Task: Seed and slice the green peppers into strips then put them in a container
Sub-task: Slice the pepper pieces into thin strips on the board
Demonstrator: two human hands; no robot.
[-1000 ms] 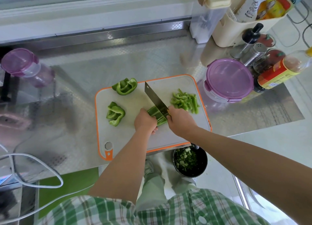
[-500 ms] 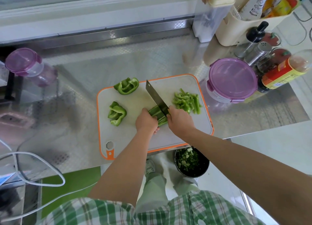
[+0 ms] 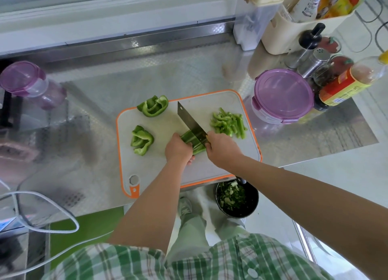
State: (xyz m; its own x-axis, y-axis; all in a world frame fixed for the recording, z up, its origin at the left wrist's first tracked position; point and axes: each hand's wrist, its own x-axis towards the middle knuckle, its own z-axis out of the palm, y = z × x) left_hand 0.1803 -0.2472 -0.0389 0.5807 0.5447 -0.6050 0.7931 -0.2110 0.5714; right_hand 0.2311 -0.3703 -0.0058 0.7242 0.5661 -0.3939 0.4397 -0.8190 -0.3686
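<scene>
Hardly anything has moved in the last half second: both hands stay at the middle of the orange-rimmed cutting board (image 3: pixel 163 170), and the cleaver (image 3: pixel 190 120) still lies across the same pepper piece (image 3: pixel 192 142).

That piece lies flat between the two hands, its left end tucked under the left hand (image 3: pixel 178 149) and its right end under the blade. The left hand's fingers are curled down over the pepper, pinning it to the board. The right hand (image 3: pixel 222 150) is closed round the cleaver's handle, which is hidden inside the fist. The blade slants up and left from there. Whether the edge has gone through the flesh is hard to judge from this angle.

Cut pepper strips (image 3: pixel 228 123) are heaped just right of the blade, near the board's right edge. Two uncut pepper chunks sit on the board's left side, one at the far edge (image 3: pixel 153 106), one nearer (image 3: pixel 141 140). A purple-lidded container (image 3: pixel 283 95) stands closed just beside the board's right corner.
</scene>
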